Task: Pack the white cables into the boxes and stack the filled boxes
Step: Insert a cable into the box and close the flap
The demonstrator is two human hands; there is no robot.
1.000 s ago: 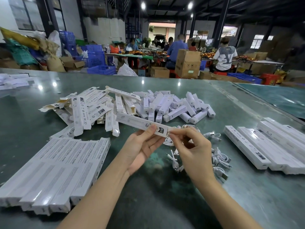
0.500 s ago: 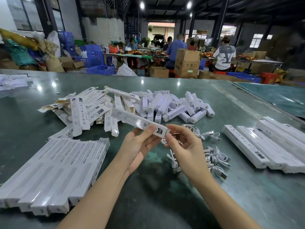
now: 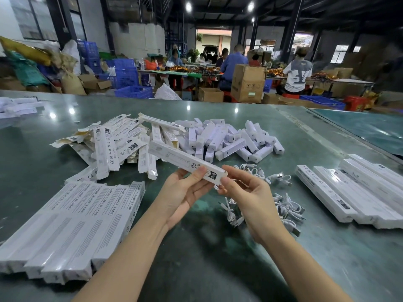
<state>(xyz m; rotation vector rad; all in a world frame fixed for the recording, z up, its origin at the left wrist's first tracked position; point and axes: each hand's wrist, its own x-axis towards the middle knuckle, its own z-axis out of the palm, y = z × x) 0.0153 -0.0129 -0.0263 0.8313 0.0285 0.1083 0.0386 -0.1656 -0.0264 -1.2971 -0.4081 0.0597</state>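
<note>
Box is held above the desk, left hand pinching its near end, right hand pinching the end flap, likely to close it. Cables lie loose just beyond, within reach.

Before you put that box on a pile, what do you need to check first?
1. Box held firmly: ok, the left hand grips it near its near end.
2. Near end closed: cannot tell, the right hand has its fingertips at that end and hides the flap.
3. Cable inside: cannot tell, the box wall hides the inside.
4. A pile to put it on: ok, neat boxes lie on the left and on the right.
5. More cables left to pack: ok, loose cables lie on the table beside the right hand.
</note>
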